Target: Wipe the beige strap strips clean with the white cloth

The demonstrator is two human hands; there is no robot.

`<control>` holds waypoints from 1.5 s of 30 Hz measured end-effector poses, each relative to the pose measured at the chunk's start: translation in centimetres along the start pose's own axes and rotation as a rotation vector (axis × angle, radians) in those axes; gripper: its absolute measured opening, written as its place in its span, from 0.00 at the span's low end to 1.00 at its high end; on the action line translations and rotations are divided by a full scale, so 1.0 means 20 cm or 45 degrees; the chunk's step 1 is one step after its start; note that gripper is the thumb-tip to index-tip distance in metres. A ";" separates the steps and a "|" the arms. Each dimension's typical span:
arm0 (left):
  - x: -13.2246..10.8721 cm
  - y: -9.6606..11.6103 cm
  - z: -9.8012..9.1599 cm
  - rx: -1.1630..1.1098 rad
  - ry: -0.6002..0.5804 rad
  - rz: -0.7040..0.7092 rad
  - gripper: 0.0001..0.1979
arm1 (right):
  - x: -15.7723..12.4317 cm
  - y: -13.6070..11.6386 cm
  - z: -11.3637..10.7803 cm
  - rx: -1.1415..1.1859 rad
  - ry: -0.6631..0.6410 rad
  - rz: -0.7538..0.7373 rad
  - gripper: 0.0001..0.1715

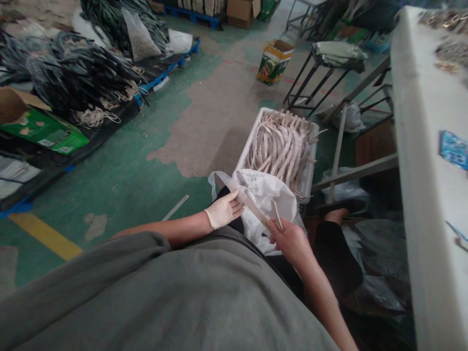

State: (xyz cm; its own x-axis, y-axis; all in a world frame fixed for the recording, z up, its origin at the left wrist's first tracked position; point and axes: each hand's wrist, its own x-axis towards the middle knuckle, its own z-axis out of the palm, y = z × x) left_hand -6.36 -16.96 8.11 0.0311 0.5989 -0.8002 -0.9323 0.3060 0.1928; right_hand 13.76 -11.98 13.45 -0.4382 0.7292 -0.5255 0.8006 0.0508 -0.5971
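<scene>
My left hand (224,211) wears a pale glove. Its thumb and fingertips are at a flat, light-coloured strip (252,204), holding it lightly near its upper part. The strip runs straight down to my right hand (290,240), which is bare and closed around the lower part. A thin pale stick-like piece (278,214) stands up from the right hand; whether it belongs to the strip is unclear. Beneath both hands a white plastic sack (287,197) lies across my lap. Just beyond it, a white crate (249,134) holds many beige strips (283,141).
On the right runs a long white-topped table (426,195) with a blue packet (453,148). Bundles of dark cords (69,68) lie on pallets at left. A green-yellow carton (275,62) and a metal stool (314,73) stand ahead. One loose strip (176,207) is on the floor.
</scene>
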 end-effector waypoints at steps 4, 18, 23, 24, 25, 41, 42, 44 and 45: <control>-0.02 -0.02 -0.04 -0.010 0.040 -0.074 0.06 | -0.05 -0.02 -0.02 -0.180 0.017 -0.022 0.25; 0.00 -0.05 -0.01 0.006 0.006 0.104 0.06 | 0.04 -0.10 -0.03 -0.188 -0.097 -0.059 0.25; 0.01 -0.09 -0.02 0.161 -0.127 0.034 0.11 | 0.06 -0.11 0.01 -0.360 0.059 -0.097 0.23; 0.01 -0.10 -0.01 0.175 -0.143 0.041 0.11 | 0.07 -0.12 0.02 -0.322 0.052 -0.100 0.22; 0.02 -0.09 -0.01 0.166 -0.140 0.068 0.11 | 0.07 -0.13 0.03 -0.258 0.026 -0.098 0.22; -0.01 -0.09 0.03 0.175 -0.131 0.188 0.13 | 0.03 -0.05 0.03 -0.078 0.002 -0.045 0.25; -0.01 -0.10 0.02 0.212 -0.171 0.137 0.14 | 0.03 -0.05 0.03 -0.118 0.043 -0.047 0.25; -0.02 -0.13 0.03 0.277 -0.247 0.038 0.15 | 0.03 -0.07 0.03 -0.139 0.086 -0.063 0.25; -0.02 -0.14 0.03 0.286 -0.261 0.024 0.15 | 0.03 -0.07 0.03 -0.106 0.078 -0.074 0.25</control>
State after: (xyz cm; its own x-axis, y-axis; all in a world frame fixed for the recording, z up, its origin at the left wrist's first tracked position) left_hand -3.61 -17.56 8.21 0.1080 0.7358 -0.6685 -0.8311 0.4359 0.3455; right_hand 12.01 -12.07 13.58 -0.4611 0.7635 -0.4522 0.8069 0.1487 -0.5716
